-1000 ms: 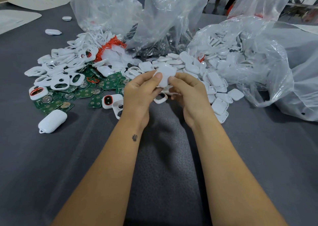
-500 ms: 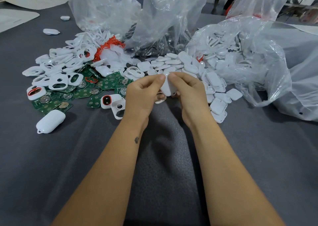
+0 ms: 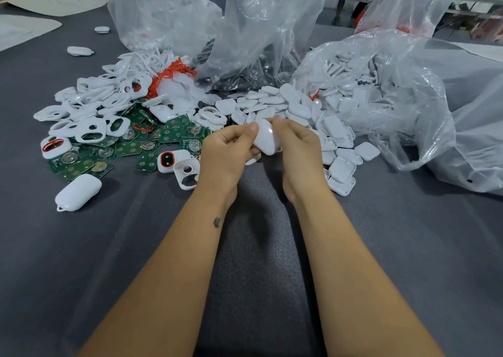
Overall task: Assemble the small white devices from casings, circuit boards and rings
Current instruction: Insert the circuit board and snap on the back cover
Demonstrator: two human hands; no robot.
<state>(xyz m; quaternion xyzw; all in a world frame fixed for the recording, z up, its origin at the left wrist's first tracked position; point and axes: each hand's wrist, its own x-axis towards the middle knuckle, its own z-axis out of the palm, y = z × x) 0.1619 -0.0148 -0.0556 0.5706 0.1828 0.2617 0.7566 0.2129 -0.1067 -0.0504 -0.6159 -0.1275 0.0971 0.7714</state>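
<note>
On the left of the grey table (image 3: 81,261) lie flat green circuit boards (image 3: 174,135), probably thin, stiff and best taken by their edges. At centre the left hand (image 3: 226,152) and right hand (image 3: 299,149) both pinch a small smooth white plastic casing (image 3: 268,140) above the table; it looks light, rigid and slippery, best held by its rim. No writing is legible.
</note>
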